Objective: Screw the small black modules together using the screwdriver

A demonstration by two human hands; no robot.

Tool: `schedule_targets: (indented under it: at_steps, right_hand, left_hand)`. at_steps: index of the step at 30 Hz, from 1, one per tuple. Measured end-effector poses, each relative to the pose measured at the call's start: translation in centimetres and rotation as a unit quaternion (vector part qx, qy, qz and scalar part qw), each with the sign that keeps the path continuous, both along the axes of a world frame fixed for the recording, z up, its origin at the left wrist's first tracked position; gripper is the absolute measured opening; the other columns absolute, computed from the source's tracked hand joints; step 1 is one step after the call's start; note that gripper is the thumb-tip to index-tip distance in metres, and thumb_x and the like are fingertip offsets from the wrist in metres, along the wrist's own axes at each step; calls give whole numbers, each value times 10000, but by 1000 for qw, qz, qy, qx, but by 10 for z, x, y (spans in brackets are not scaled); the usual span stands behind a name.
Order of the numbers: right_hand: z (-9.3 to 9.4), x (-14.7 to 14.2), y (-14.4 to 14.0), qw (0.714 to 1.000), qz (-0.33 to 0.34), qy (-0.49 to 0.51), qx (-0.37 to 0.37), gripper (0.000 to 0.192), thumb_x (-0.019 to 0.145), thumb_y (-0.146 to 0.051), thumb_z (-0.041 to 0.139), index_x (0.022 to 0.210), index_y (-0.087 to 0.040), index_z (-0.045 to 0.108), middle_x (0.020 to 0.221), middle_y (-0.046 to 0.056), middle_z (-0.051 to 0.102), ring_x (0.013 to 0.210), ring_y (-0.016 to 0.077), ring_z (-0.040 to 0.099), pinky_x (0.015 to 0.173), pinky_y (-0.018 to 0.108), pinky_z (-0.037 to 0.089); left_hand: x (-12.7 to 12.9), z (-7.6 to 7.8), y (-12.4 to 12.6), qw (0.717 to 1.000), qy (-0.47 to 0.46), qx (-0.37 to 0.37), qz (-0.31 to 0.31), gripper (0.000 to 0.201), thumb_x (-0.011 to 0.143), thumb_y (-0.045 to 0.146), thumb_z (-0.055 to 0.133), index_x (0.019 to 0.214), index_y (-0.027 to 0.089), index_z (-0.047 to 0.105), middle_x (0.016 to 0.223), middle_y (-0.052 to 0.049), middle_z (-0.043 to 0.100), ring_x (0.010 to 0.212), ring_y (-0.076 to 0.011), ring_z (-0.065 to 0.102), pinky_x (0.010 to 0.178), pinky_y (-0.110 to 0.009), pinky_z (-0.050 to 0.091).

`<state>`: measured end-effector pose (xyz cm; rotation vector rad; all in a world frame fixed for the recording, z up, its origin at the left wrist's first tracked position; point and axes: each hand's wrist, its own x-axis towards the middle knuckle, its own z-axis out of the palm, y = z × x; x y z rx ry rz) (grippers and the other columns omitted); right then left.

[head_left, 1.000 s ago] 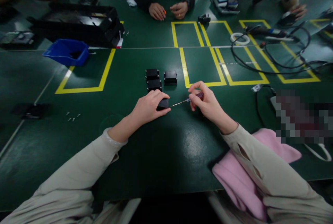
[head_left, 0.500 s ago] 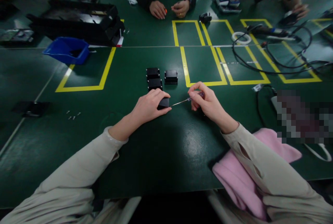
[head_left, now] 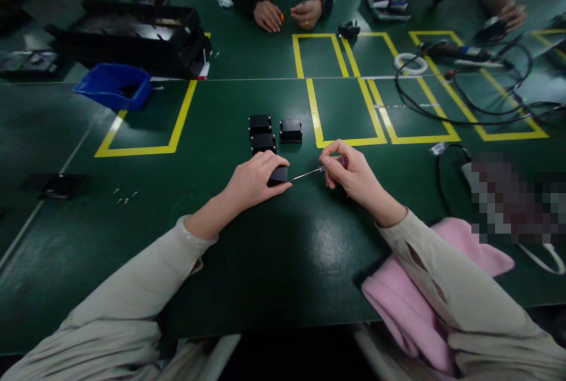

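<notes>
My left hand [head_left: 256,179] is closed around a small black box [head_left: 278,176], pressing it to the green table. In my right hand [head_left: 349,171] is a screwdriver [head_left: 309,173], gripped by its clear handle. Its thin shaft points left, and the tip meets the box's right side near my left thumb. Just beyond the held box stand similar black boxes: one at the back [head_left: 260,123], one in front of it [head_left: 263,142] and a third to the right [head_left: 290,130]. Small screws [head_left: 125,195] lie loose to the left.
A blue scoop-like bin [head_left: 115,86] sits before a large black tray [head_left: 132,39]. Cables [head_left: 469,115] and a white ring [head_left: 410,64] lie at right. A pink cloth [head_left: 411,304] is under my right forearm. Across the table are a co-worker's hands [head_left: 287,15].
</notes>
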<state>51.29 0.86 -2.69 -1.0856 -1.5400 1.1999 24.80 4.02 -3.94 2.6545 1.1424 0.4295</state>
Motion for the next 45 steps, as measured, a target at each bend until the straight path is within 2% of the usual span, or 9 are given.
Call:
schedule_targets:
  at_steps: [4,9,15,20,27,32,37,42,45]
  right_hand:
    - [-1,-1,0,1000,-9,26,13,270,984,-406,726,1026,-233,523,582,-113,547,458,100,559,509,243,437]
    - [0,-1,-1,1000,-14,-13,11,344,1038,-524,646,907,-222,547,500,-86,543,422,93,503,480,242,378]
    - [0,-2,0,999,-14,35,3,361,972,-516,754,980,-234,529,577,-107,556,453,95,558,490,237,432]
    - [0,-1,0,1000,-11,-2,12,393,1023,-569,666,891,-218,549,507,-78,558,425,87,509,480,238,383]
    - [2,-2,0,1000,-14,26,3,278,969,-407,744,951,-222,538,588,-100,559,462,90,565,496,230,441]
    - [2,-1,-1,1000,-7,2,-4,331,998,-488,712,905,-218,543,499,-95,534,418,87,507,466,228,373]
    - [1,-2,0,1000,-10,29,0,303,971,-433,747,985,-228,524,582,-103,562,459,95,566,490,229,424]
    - [3,-1,0,1000,-7,-9,5,408,1014,-591,672,899,-220,545,518,-86,547,435,90,524,490,237,389]
    - [3,-1,0,1000,-5,-3,5,389,1014,-578,679,929,-225,539,522,-88,555,436,93,527,484,235,390]
  left_hand:
    - [0,0,0,1000,3,0,-2,371,975,423,735,1248,192,639,1213,-110,706,1114,-298,678,828,-382,554]
    - [0,0,0,1000,5,-2,1,373,976,440,728,1250,205,633,1204,-101,707,1114,-294,675,821,-375,549]
    - [0,0,1,1000,3,-6,-1,379,976,444,717,1253,201,627,1213,-107,701,1111,-295,673,828,-383,556]
    - [-1,-1,1,1000,0,-4,-1,382,979,463,712,1249,209,623,1206,-100,700,1107,-291,672,827,-380,556]
    - [0,-2,1,1000,1,-1,-2,382,977,450,723,1251,202,630,1209,-105,702,1117,-295,673,844,-390,560]
    - [0,0,1,1000,1,-6,1,376,977,449,720,1249,204,635,1210,-103,701,1119,-298,674,857,-398,564]
    - [0,-1,1,1000,0,-5,2,380,974,449,724,1250,206,630,1212,-107,700,1124,-302,671,850,-396,562]
    - [0,0,1,1000,-2,-9,-2,372,981,450,714,1242,200,625,1218,-111,699,1121,-302,672,850,-405,564]
    - [0,1,1,1000,1,-13,0,370,983,453,707,1242,203,622,1221,-110,698,1119,-301,672,833,-400,564]
